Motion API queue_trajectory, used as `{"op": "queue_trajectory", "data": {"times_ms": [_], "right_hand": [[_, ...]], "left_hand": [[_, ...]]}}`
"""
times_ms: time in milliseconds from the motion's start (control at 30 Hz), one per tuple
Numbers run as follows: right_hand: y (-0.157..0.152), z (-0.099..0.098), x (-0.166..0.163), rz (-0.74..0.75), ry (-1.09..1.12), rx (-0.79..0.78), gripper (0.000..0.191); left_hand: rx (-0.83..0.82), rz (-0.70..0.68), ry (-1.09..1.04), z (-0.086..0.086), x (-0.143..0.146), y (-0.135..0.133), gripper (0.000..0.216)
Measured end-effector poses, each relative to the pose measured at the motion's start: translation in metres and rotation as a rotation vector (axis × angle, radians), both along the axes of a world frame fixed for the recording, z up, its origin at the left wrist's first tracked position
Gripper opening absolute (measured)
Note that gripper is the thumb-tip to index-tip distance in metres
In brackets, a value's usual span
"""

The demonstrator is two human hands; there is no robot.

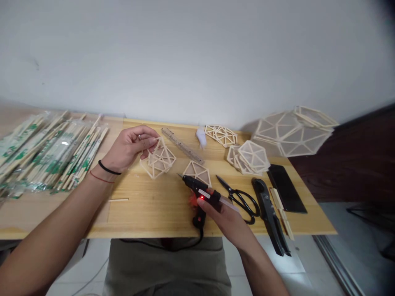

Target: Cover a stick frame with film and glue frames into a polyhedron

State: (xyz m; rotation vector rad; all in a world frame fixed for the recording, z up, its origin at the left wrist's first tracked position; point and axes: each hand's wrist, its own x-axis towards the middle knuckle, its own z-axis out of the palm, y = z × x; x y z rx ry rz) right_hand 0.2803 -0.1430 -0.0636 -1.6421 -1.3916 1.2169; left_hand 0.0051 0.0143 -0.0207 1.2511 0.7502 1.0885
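My left hand [135, 146] is closed, pinching the upper edge of a small frame of thin wooden sticks [159, 160], which is tilted up off the table. My right hand [226, 218] is wrapped around a black hot glue gun [200, 191] with a red light glowing on its side and a clear glue stick at its rear. The gun's nozzle points left toward the frame, apart from it. Just behind the gun lies a paper-backed hexagonal stick panel [197, 170], partly covered by the gun.
Bagged chopsticks [61, 148] cover the left. A ruler [182, 146] and bare stick frames [221, 135] lie behind. Rightward are papered panels [251, 156], a larger stack of panels [293, 129], scissors [242, 201], a black cutter-like tool [268, 213] and a black phone-like slab [286, 189].
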Motion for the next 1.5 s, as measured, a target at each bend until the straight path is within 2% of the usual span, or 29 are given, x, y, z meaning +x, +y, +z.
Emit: {"op": "queue_trajectory", "data": {"times_ms": [100,167,367,500,567,667,733,833,900,933,1000,1067,1133,1267,1433,1500], "right_hand": [[0.008,0.006,0.004,-0.047,-0.202,-0.030,0.051],[0.011,0.009,0.010,-0.041,-0.231,-0.122,0.061],[0.008,0.010,0.026,0.138,0.099,-0.446,0.085],[0.005,0.015,0.016,0.185,0.253,-0.495,0.084],[0.006,0.021,0.011,0.261,0.283,-0.492,0.080],[0.015,0.034,0.002,0.367,0.241,-0.407,0.073],[0.027,0.043,-0.005,0.371,0.121,-0.272,0.065],[0.056,0.054,-0.026,0.331,-0.304,0.063,0.039],[0.080,0.057,-0.045,0.305,-0.590,0.228,0.019],[0.092,0.057,-0.055,0.304,-0.697,0.266,0.017],[0.115,0.056,-0.073,0.362,-0.843,0.211,0.030],[0.134,0.052,-0.085,0.394,-0.842,0.193,0.044],[0.147,0.049,-0.092,0.421,-0.797,0.195,0.045],[0.158,0.045,-0.093,0.470,-0.683,0.215,0.032],[0.154,0.049,-0.076,0.493,-0.521,0.266,0.007],[0.146,0.054,-0.066,0.452,-0.477,0.286,0.016]], "left_hand": [[-0.007,0.029,-0.003,-0.002,-0.001,0.002,0.026],[-0.004,0.030,0.005,-0.005,-0.002,0.003,0.024],[0.032,0.043,-0.004,-0.007,-0.001,0.004,0.022],[0.051,0.046,-0.024,-0.006,-0.001,0.004,0.021],[0.064,0.063,-0.025,-0.006,-0.003,0.004,0.019],[0.076,0.091,-0.012,-0.008,-0.004,0.005,0.018],[0.068,0.101,-0.016,-0.008,-0.004,0.006,0.019],[0.053,0.101,-0.042,-0.007,-0.003,0.005,0.018],[0.063,0.104,-0.055,-0.005,-0.002,0.003,0.016],[0.073,0.105,-0.057,-0.004,-0.002,0.002,0.015],[0.093,0.094,-0.054,-0.002,-0.002,0.000,0.014],[0.107,0.068,-0.045,-0.001,-0.002,-0.002,0.013],[0.115,0.043,-0.037,0.000,-0.003,-0.003,0.013],[0.123,0.026,-0.024,0.001,-0.004,-0.005,0.014],[0.127,0.029,-0.029,0.003,-0.004,-0.007,0.017],[0.122,0.016,-0.031,0.004,-0.004,-0.008,0.018]]}}
